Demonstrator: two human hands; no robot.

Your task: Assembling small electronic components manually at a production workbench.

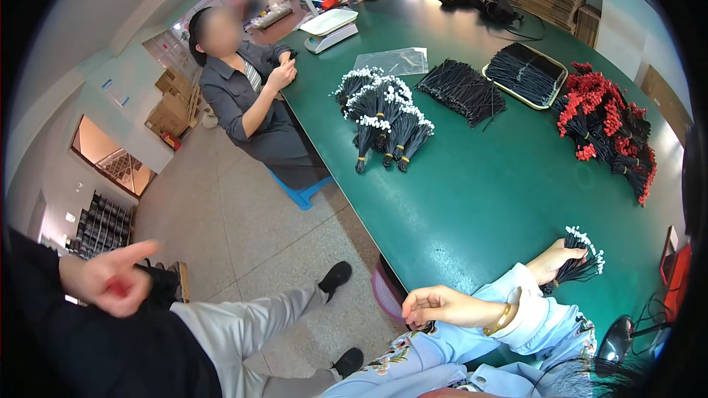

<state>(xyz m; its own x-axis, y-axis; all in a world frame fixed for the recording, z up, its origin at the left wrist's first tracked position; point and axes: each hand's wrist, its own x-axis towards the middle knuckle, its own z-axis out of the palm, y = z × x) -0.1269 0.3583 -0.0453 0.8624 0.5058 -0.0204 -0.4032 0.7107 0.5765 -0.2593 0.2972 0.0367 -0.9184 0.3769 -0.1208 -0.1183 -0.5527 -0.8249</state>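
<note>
My left hand (558,259) is closed around a bundle of black wires with white tips (582,265), low over the green table at the right. The white tips fan out beyond my thumb. My left arm reaches across to the right. My right hand (446,306), with a gold bracelet at the wrist, hangs by the table's near edge, its fingers curled in; whether anything small is pinched there I cannot make out. Farther up the table lies a pile of tied black wire bundles with white ends (383,114). Red-tipped black wire bundles (601,121) lie at the far right.
Loose black wires (461,92) lie beside a tray (490,75) of more. A clear bag (391,61) and a white scale (332,29) stand farther back. One person (243,88) sits across the corner; another's hand (118,280) extends at left. A pink basket (385,291) is below the edge.
</note>
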